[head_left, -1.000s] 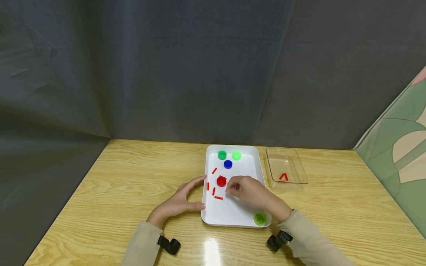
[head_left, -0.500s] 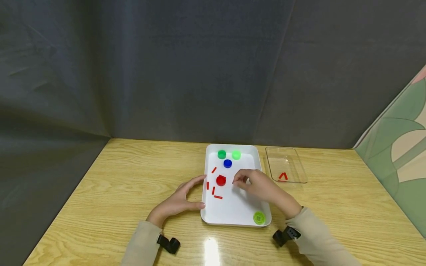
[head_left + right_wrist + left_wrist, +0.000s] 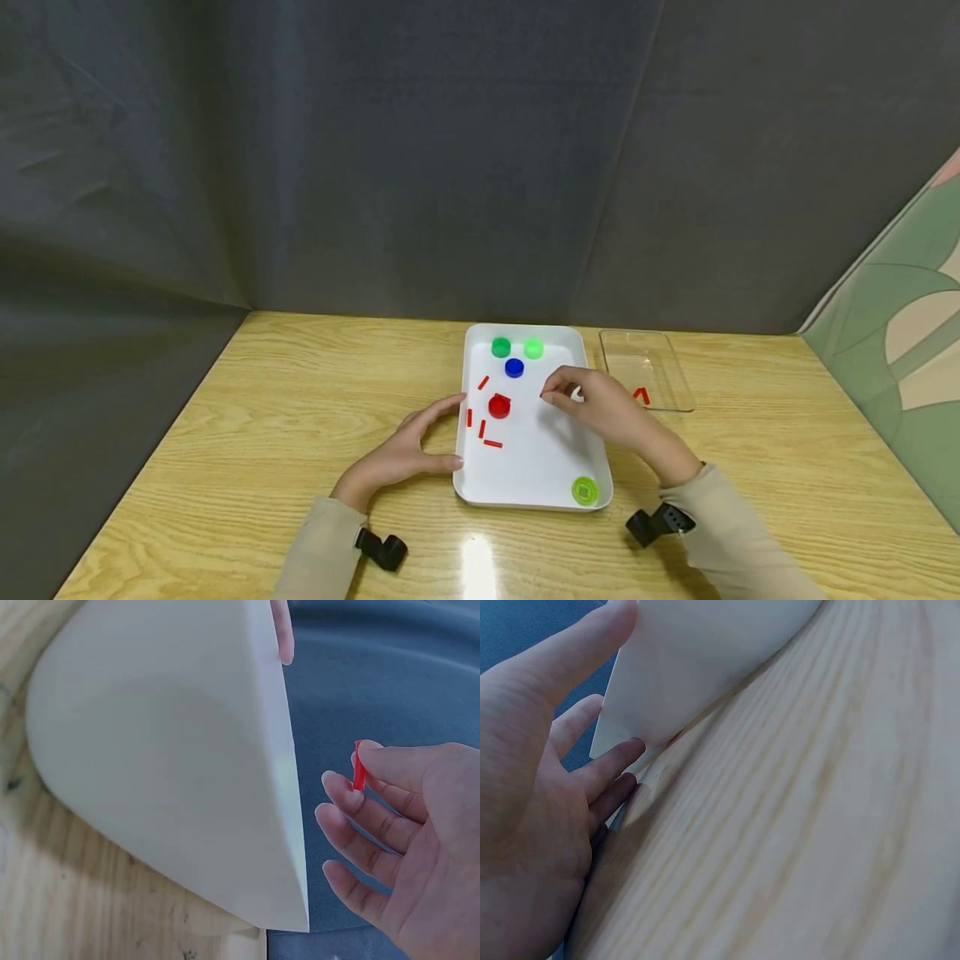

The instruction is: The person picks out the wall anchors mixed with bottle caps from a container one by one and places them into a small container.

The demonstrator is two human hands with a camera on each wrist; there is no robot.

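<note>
My right hand (image 3: 603, 404) pinches a small red stick (image 3: 359, 766) between thumb and fingertips, above the right part of a white tray (image 3: 517, 483). With fingers spread, my left hand (image 3: 401, 454) touches the tray's left side; in the left wrist view its fingertips rest at the tray wall (image 3: 682, 667). Several more red sticks (image 3: 492, 444) lie in the tray's left half, around a red round cap (image 3: 498, 407). A blue cap (image 3: 513, 367), a dark green cap (image 3: 501, 347) and a light green cap (image 3: 533, 348) sit toward the tray's far end.
A clear plastic box (image 3: 667, 367) stands right of the tray, with a few red sticks (image 3: 645, 396) in it, partly behind my right hand. A yellow-green cap (image 3: 585, 491) lies in the tray's near right corner. A dark curtain (image 3: 450, 167) hangs behind the wooden table (image 3: 300, 375).
My right hand, pinching the red stick, has lifted and moved right and away from beside the red cap toward the clear box. My left hand stays at the tray's side.
</note>
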